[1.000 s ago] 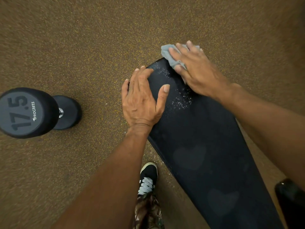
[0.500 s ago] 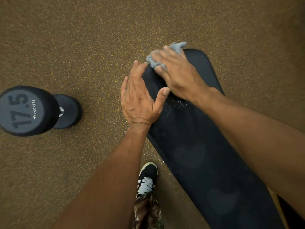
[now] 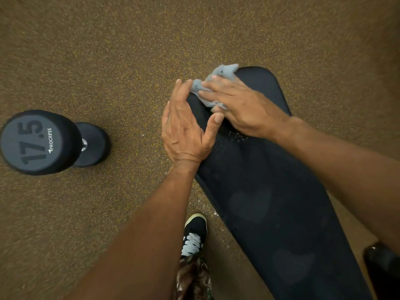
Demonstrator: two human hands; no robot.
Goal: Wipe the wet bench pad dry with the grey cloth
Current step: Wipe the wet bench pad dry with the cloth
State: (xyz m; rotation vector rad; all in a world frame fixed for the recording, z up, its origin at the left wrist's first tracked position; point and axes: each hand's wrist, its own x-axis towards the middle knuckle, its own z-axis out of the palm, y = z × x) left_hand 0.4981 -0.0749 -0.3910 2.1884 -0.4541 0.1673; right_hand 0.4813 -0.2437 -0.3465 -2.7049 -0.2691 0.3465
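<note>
A long black bench pad (image 3: 270,191) runs from the lower right up to the middle of the view. Small water drops (image 3: 233,135) glisten on it just below my right wrist. My right hand (image 3: 242,105) presses the crumpled grey cloth (image 3: 218,79) flat on the pad's far left corner, fingers spread over it. My left hand (image 3: 186,126) rests along the pad's left edge, fingers together, thumb out on the pad surface, fingertips touching the cloth's edge. It holds nothing.
A black 17.5 dumbbell (image 3: 43,141) lies on the brown speckled rubber floor (image 3: 108,50) at the left. My black shoe with white laces (image 3: 194,234) stands beside the pad's left edge. A dark object (image 3: 383,267) sits at the lower right corner.
My right hand has slid the cloth leftward across the pad's far end, from its right side to the left corner beside my left hand. The patch of drops looks smaller.
</note>
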